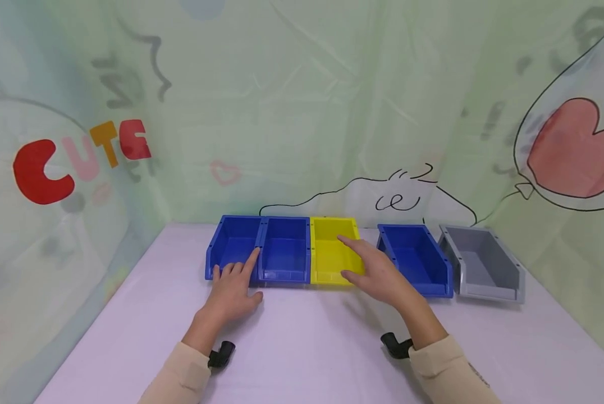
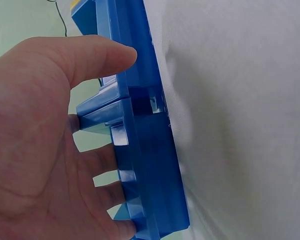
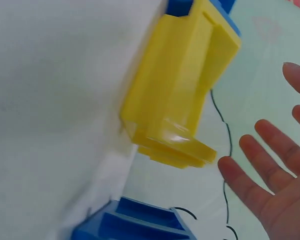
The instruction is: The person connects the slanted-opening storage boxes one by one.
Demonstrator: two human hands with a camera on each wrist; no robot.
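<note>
Two blue bins, a left one (image 1: pixel 237 238) and a second one (image 1: pixel 285 255), stand side by side with a yellow bin (image 1: pixel 327 258) at their right. My left hand (image 1: pixel 229 297) rests its fingers on the front of the left blue bin, the index finger lying at the wall shared with the second. In the left wrist view the thumb (image 2: pixel 105 57) stands apart from the fingertips, in front of the blue plastic. My right hand (image 1: pixel 378 272) hovers at the yellow bin's right side, fingers spread; a gap shows in the right wrist view.
Right of the yellow bin, past a gap, are another blue bin (image 1: pixel 418 264) and a grey bin (image 1: pixel 484 269), both slightly turned. All stand near the back of a white-covered table (image 1: pixel 302 348). A printed curtain (image 1: pixel 302 112) hangs behind and at both sides.
</note>
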